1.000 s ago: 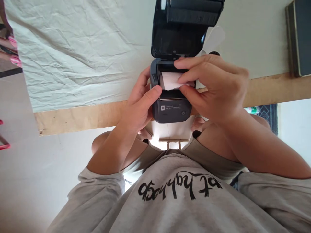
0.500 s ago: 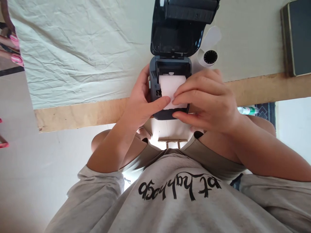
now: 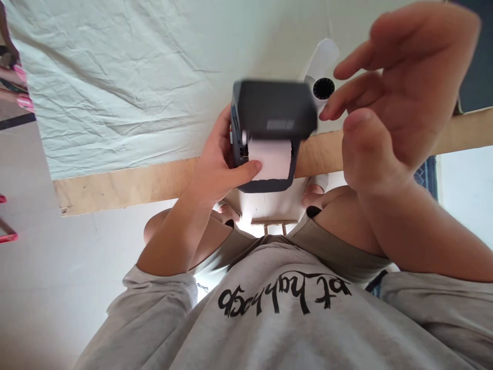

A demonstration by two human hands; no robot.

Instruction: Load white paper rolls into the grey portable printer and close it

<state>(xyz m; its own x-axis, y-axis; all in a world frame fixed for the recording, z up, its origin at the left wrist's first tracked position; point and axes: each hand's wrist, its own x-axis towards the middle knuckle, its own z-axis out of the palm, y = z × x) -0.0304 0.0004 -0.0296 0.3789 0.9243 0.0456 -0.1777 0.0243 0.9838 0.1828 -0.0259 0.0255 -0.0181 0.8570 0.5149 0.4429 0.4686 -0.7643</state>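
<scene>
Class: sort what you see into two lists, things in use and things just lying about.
In use: label printer; white paper strip; left hand holding the printer; right hand, lifted, empty.

Lying about: spare paper roll; cloth; wooden table edge.

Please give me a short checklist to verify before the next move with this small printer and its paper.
1. Dark grey label printer lid down over the paper bay: cannot tell, blurred.
2. White paper strip sticking out at the front: ok.
3. Left hand gripping the printer, thumb on the strip: ok.
4. Right hand free of the printer, fingers spread: ok.
5. Spare white paper roll apart from the printer on the wrinkled white cloth: ok.
</scene>
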